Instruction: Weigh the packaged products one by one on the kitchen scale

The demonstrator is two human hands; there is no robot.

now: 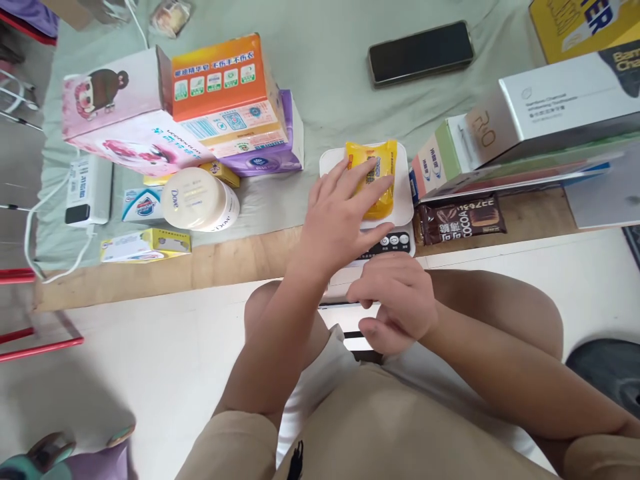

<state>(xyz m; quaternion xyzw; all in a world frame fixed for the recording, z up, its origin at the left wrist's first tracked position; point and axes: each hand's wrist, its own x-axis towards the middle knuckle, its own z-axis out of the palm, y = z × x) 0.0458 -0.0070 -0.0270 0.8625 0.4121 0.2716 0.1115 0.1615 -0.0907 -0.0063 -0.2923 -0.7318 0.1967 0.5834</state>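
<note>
A yellow plastic-wrapped packet [383,190] lies on the white plate of a small kitchen scale [327,160]. My left hand [337,217] is spread over the packet's left side, its fingers apart and the fingertips on or just above the wrapper. The hand partly covers the scale's black button panel [395,241]. Nearer to me, my right hand [395,303] is curled into a loose fist over my lap, with nothing visible in it. Beneath it, between my thighs, lies a flat white object with dark bands [357,341], mostly hidden.
Left of the scale stand stacked soap boxes [217,80], a pink box [117,113], a Dove jar [197,200] and a white power bank [90,190] with a cable. To the right are a toothpaste box [565,100] and a brown cocoa snack packet [463,220]. A phone [421,53] lies behind.
</note>
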